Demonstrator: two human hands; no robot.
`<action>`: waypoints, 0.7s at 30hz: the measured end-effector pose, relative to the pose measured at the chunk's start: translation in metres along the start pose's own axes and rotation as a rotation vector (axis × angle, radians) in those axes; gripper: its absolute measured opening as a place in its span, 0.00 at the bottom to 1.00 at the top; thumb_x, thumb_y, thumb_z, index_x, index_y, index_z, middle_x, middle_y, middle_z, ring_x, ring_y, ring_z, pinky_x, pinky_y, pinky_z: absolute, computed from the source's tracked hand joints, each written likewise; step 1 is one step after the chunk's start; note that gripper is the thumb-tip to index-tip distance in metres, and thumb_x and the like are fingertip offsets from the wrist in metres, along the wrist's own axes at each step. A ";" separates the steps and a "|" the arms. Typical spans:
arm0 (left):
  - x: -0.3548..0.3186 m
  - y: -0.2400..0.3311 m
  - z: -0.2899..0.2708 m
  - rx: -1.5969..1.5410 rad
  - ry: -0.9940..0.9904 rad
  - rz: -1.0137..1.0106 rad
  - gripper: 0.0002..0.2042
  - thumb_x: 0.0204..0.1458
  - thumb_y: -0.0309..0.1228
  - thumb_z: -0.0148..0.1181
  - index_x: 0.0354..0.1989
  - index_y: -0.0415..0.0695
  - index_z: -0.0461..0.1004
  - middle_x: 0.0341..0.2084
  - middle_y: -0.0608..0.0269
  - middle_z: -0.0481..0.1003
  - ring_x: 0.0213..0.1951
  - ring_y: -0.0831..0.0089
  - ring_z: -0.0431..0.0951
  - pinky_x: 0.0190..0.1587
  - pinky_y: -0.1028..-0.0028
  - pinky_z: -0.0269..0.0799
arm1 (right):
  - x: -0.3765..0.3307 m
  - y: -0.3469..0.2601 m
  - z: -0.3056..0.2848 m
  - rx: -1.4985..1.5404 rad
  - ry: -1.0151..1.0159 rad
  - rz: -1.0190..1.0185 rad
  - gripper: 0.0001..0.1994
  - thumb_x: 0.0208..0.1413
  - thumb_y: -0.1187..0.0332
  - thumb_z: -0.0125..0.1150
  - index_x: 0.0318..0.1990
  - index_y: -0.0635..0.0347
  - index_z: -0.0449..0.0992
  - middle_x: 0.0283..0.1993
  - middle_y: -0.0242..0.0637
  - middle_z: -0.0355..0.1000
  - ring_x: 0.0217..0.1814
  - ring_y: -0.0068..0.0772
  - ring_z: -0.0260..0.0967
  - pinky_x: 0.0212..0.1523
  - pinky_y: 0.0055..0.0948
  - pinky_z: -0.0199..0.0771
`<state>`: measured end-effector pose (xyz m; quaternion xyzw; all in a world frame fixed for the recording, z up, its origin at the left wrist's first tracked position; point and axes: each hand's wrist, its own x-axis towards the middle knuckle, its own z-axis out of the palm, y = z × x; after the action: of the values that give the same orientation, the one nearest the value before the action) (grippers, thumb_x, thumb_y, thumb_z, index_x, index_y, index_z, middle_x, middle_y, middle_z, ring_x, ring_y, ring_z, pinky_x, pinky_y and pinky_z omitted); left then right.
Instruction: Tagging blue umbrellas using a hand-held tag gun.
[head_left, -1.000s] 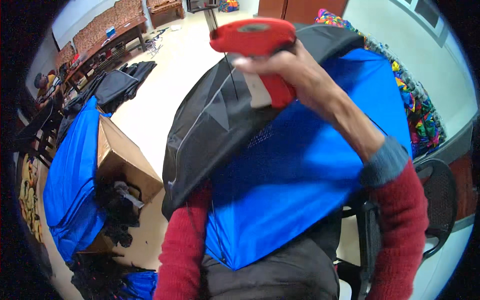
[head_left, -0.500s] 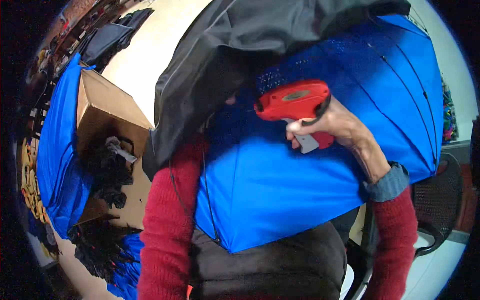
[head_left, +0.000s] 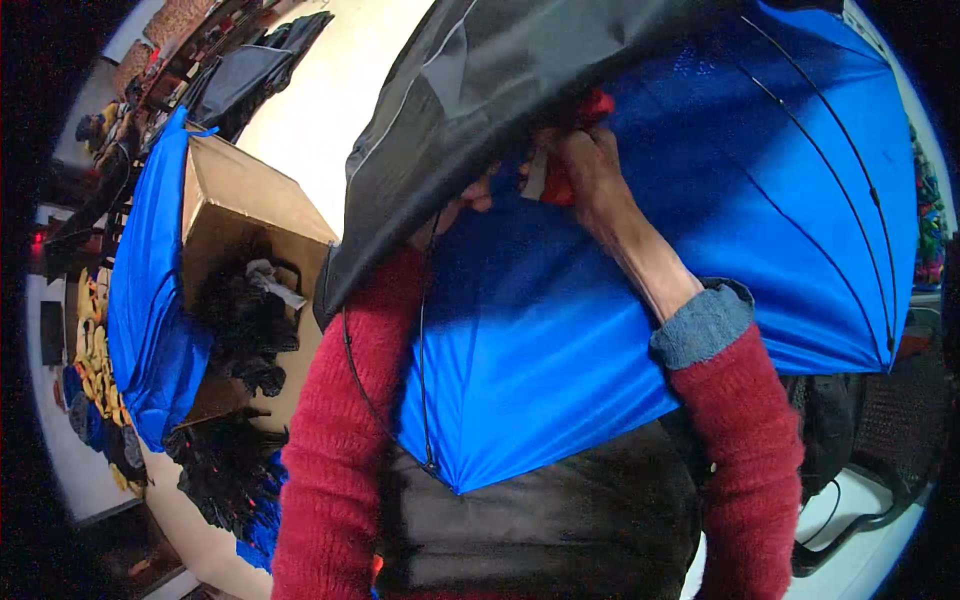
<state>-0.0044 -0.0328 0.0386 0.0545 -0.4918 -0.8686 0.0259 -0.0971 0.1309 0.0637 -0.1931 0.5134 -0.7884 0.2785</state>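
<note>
**What you are wearing**

You wear a fuzzy red knit sweater with long sleeves. At your right wrist a grey-blue cuff (head_left: 703,322) of an under-layer shows below the red sleeve (head_left: 745,440). Your left sleeve (head_left: 335,420) is the same red knit. A dark garment (head_left: 540,530) covers your lap.

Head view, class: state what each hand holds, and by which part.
Right hand grips the red tagging gun by its handle. Left hand is mostly hidden under the black-and-blue fabric; its hold cannot be told.
</note>
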 end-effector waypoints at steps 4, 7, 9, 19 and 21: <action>0.003 -0.005 0.006 -0.025 -0.073 0.040 0.23 0.54 0.40 0.48 0.58 0.50 0.55 0.24 0.64 0.69 0.18 0.78 0.62 0.21 0.78 0.61 | 0.009 0.021 -0.011 -0.158 0.014 0.043 0.11 0.48 0.65 0.50 0.35 0.64 0.69 0.28 0.39 0.69 0.23 0.31 0.67 0.24 0.28 0.71; 0.005 -0.012 0.005 -0.042 0.000 0.028 0.23 0.54 0.40 0.48 0.59 0.51 0.55 0.24 0.64 0.69 0.17 0.78 0.63 0.21 0.78 0.61 | 0.000 0.028 -0.009 -0.189 0.004 0.051 0.12 0.48 0.64 0.50 0.35 0.65 0.69 0.28 0.39 0.69 0.24 0.32 0.67 0.25 0.29 0.71; 0.005 -0.016 0.001 -0.138 0.131 -0.005 0.24 0.54 0.39 0.48 0.59 0.52 0.54 0.23 0.64 0.68 0.17 0.77 0.64 0.20 0.79 0.61 | -0.010 0.027 0.000 -0.079 -0.070 -0.043 0.13 0.48 0.64 0.49 0.35 0.66 0.68 0.29 0.40 0.69 0.25 0.34 0.68 0.26 0.30 0.72; -0.003 0.002 0.019 0.222 0.147 -0.015 0.24 0.52 0.37 0.49 0.59 0.49 0.56 0.25 0.63 0.71 0.21 0.77 0.69 0.19 0.81 0.61 | 0.006 0.044 0.006 0.330 0.017 0.296 0.11 0.49 0.69 0.48 0.36 0.69 0.66 0.30 0.45 0.70 0.30 0.43 0.71 0.33 0.42 0.75; -0.003 -0.002 0.004 0.154 0.050 0.049 0.25 0.52 0.38 0.49 0.59 0.49 0.56 0.25 0.63 0.71 0.21 0.78 0.69 0.18 0.81 0.61 | 0.000 0.028 0.011 0.386 -0.085 0.364 0.10 0.49 0.70 0.48 0.35 0.69 0.67 0.30 0.45 0.70 0.30 0.43 0.71 0.34 0.43 0.75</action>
<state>-0.0021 -0.0282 0.0392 0.0660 -0.5574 -0.8258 0.0551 -0.0842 0.1140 0.0420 -0.0739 0.3679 -0.7997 0.4686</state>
